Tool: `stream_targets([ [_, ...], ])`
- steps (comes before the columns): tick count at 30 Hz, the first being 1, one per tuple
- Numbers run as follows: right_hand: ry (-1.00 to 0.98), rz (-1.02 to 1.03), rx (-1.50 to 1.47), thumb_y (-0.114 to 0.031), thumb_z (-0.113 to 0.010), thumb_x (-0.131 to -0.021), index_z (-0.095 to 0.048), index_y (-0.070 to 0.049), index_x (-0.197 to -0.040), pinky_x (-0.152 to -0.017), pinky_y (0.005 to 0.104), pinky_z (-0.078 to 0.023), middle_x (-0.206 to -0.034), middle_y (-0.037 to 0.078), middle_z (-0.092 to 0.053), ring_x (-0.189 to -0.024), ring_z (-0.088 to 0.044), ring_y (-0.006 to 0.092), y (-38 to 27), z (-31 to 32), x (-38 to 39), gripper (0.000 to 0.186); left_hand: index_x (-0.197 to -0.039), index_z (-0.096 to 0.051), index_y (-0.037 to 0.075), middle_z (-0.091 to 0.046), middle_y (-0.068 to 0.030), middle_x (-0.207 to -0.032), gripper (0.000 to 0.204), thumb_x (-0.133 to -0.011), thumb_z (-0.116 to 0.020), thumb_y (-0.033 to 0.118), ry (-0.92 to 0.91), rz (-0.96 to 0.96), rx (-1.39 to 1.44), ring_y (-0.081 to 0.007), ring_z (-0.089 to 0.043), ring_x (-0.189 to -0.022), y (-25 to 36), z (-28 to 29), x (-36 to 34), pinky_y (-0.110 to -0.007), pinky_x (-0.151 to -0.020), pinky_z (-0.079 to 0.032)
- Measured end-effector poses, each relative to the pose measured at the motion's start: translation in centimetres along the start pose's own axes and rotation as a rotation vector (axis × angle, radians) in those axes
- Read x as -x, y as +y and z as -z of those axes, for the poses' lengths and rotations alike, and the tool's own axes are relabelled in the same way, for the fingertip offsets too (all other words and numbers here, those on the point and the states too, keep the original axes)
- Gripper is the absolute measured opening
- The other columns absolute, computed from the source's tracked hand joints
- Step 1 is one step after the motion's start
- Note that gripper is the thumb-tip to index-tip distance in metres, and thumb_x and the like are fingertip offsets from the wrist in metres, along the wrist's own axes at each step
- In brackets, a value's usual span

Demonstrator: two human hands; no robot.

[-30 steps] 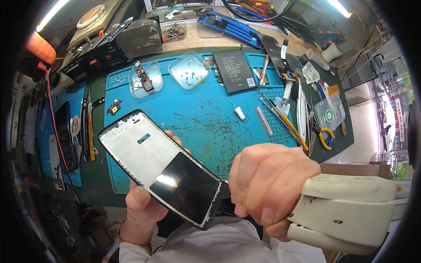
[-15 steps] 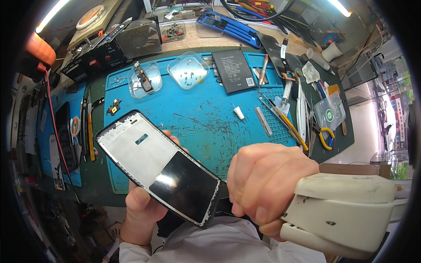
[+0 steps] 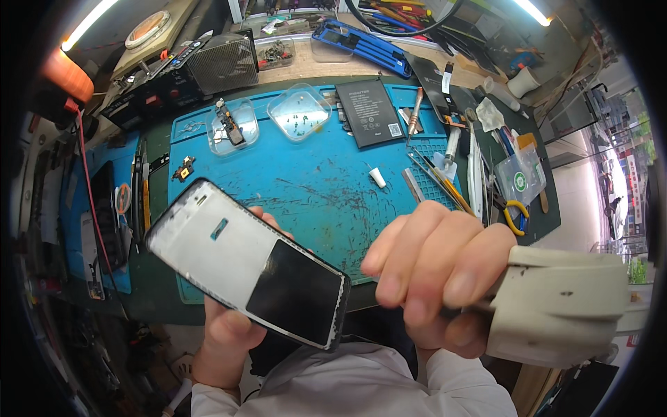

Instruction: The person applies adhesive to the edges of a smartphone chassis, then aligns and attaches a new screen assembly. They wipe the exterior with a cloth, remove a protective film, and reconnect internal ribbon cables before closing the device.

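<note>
My left hand (image 3: 233, 330) holds a phone frame (image 3: 240, 267) tilted above the near side of the mat. Its inside faces up: whitish metal, a black rectangle in the lower half, a small slot higher up and a dark rim. The thumb presses the near long edge, and fingertips show past the far edge. My right hand (image 3: 441, 271) is closed around a bulky cream plastic hand tool (image 3: 559, 306), just right of the frame and apart from it. The tool's exact kind cannot be made out, and the fingers hide where they grip it.
On the blue mat (image 3: 299, 181) lie a black battery (image 3: 368, 111), a clear dish of small screws (image 3: 299, 115), another dish with a phone part (image 3: 233, 125) and a white cap (image 3: 377, 178). Yellow-handled pliers (image 3: 516, 217) and tweezers crowd the right. A blue phone cover (image 3: 361, 48) lies behind.
My right hand and the cream tool have shifted slightly up and right, with the tool turned. The phone frame has moved a little left and up in my left hand.
</note>
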State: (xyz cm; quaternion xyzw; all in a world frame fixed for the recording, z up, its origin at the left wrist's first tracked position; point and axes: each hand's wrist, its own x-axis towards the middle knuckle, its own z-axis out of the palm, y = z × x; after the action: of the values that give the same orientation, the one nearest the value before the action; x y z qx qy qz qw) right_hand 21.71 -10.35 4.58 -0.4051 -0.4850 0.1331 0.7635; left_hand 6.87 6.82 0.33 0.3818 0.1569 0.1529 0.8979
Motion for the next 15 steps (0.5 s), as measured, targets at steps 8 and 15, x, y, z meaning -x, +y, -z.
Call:
stream_targets([
  [8, 0.295, 0.197, -0.013, -0.024, -0.068, -0.1, -0.056, -0.011, -0.12, -0.085, 0.0406, -0.052, -0.093, 0.005, -0.065, -0.087, -0.061, 0.0216, 1.4, -2.1, 2.9, 0.027, -0.156, -0.024, 0.009, -0.041, -0.008, -0.145, 0.123, -0.065, -0.094, 0.052, -0.058, -0.061, -0.124, -0.0272, -0.047, -0.134, -0.6, 0.6, 1.1, -0.054, -0.116, -0.04],
  [15, 0.22, 0.116, -0.03, -0.036, -0.067, -0.101, -0.055, -0.017, -0.103, -0.075, 0.0304, -0.051, -0.085, -0.003, -0.062, -0.081, -0.06, 0.0147, 1.6, -1.7, 2.5, 0.022, -0.154, -0.025, 0.007, -0.04, -0.0096, -0.142, 0.122, -0.06, -0.094, 0.041, -0.142, -0.041, 0.061, -0.0287, -0.047, -0.133, -1.1, 2.2, 0.3, -0.053, -0.115, -0.043],
])
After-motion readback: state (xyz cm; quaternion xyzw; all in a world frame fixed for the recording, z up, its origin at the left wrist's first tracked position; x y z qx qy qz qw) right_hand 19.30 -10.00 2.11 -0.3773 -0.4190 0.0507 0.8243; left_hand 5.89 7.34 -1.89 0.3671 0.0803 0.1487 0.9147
